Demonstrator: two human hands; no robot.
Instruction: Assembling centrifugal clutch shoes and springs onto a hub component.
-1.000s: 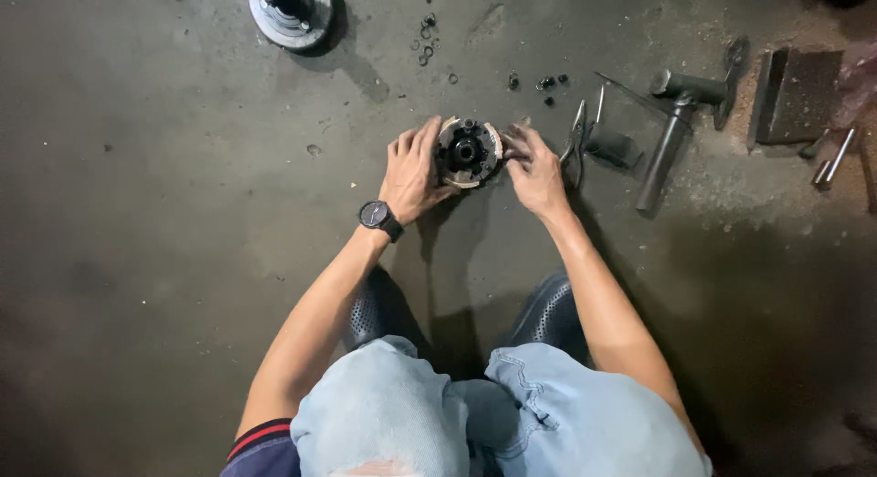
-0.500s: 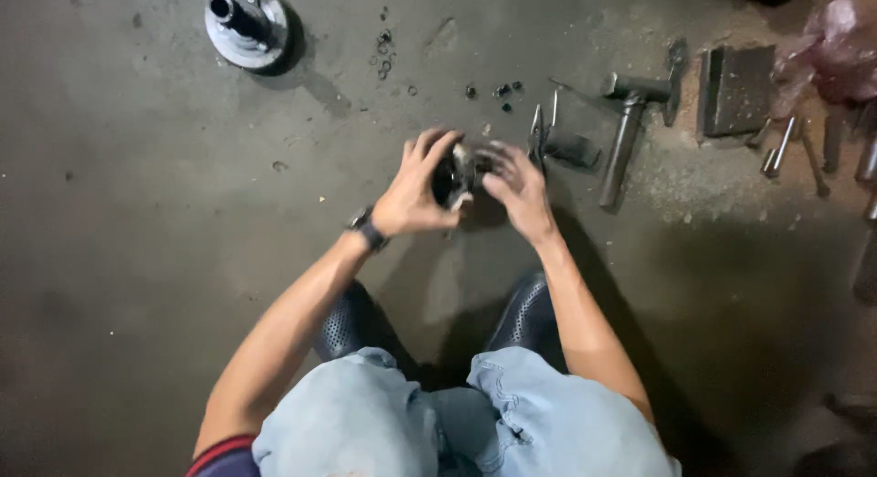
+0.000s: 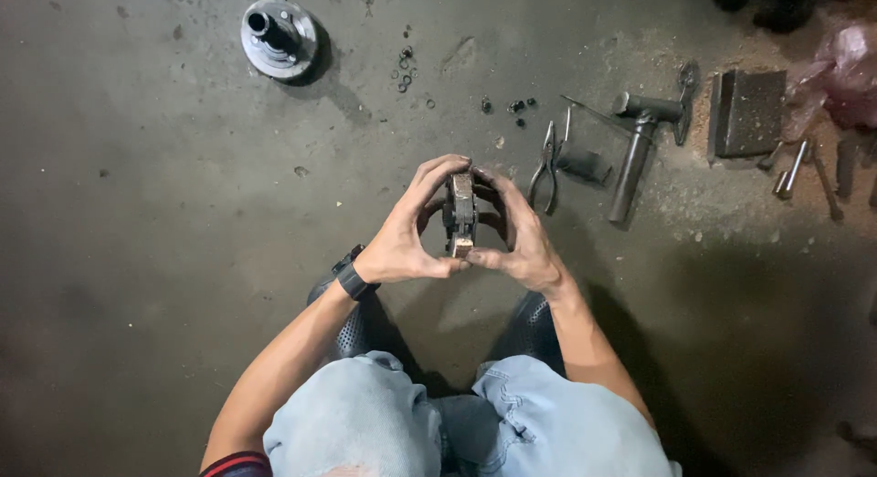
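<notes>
Between both hands, round metal part (image 3: 459,212) stands on edge, flat faces toward each palm; left hand (image 3: 402,235) and right hand (image 3: 516,235) both grip it, equally close.

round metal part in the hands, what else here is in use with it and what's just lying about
In hand: round metal part, on edge between left hand and right hand.

Lying on the floor: pliers, hammer, metal block, flanged hub, small washers.
</notes>
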